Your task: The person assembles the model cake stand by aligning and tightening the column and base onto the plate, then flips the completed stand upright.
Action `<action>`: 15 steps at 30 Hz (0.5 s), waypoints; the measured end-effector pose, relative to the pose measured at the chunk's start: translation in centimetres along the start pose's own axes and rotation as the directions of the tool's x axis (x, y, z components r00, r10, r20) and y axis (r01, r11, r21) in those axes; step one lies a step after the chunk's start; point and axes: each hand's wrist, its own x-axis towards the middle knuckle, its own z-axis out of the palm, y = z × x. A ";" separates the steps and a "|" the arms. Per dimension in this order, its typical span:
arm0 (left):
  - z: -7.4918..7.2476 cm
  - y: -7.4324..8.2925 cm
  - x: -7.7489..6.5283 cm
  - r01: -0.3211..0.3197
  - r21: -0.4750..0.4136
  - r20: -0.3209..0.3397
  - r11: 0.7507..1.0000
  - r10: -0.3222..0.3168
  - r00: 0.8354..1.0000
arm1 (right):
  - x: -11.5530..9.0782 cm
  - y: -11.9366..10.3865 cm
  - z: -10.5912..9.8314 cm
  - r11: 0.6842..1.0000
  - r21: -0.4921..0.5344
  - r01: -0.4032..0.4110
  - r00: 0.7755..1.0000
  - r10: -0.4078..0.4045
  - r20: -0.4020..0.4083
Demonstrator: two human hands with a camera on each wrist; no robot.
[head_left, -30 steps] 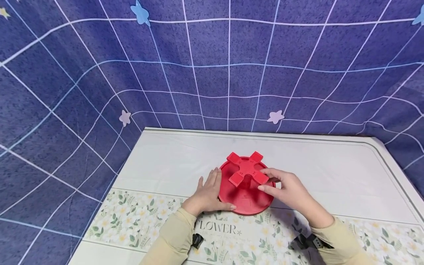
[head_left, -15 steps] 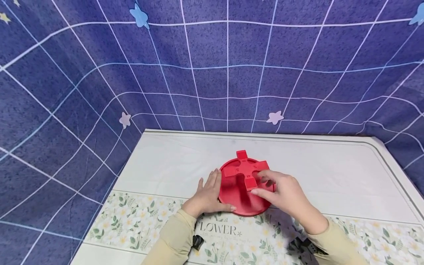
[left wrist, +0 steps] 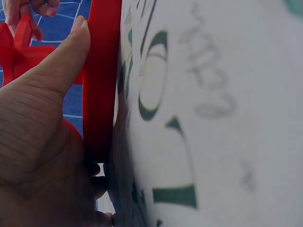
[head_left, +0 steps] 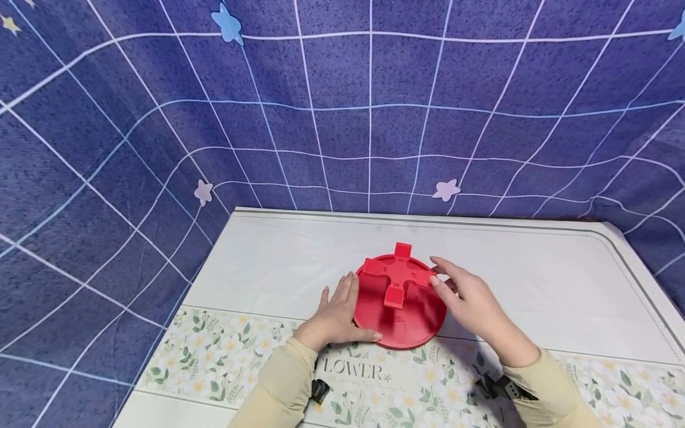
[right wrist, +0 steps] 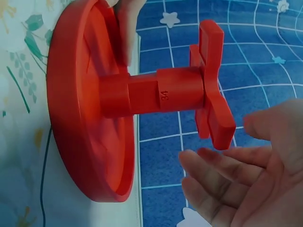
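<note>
A red round base [head_left: 420, 327] with a raised rim sits on the table. From its middle rises a stem [right wrist: 142, 94] marked 34, topped by a red four-armed cross piece [head_left: 398, 272]. My left hand [head_left: 334, 315] rests against the base's left side, its fingers straight along the edge. In the left wrist view that hand's thumb [left wrist: 71, 56] lies against the rim. Beside the cross's right arm is my right hand [head_left: 473, 306], thumb and fingers spread loosely; in the right wrist view a gap shows between its fingers and the cross.
A white tablecloth [head_left: 289, 249] with a printed flower band [head_left: 214, 351] covers the table. Behind and to the left hangs a blue cloth [head_left: 342, 131] with a line grid and stars. Dark wrist devices [head_left: 319, 389] sit under the sleeves.
The cross piece has turned clockwise as seen from above. My right hand went inward and toward the front with one arm, then back out to the right. My left hand has stayed put.
</note>
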 end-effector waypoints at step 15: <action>0.2 -0.2 0.3 -0.004 0.013 -0.008 1.000 0.004 1.000 | -0.9 -0.2 0.6 0.996 0.088 -0.029 0.998 0.024 0.061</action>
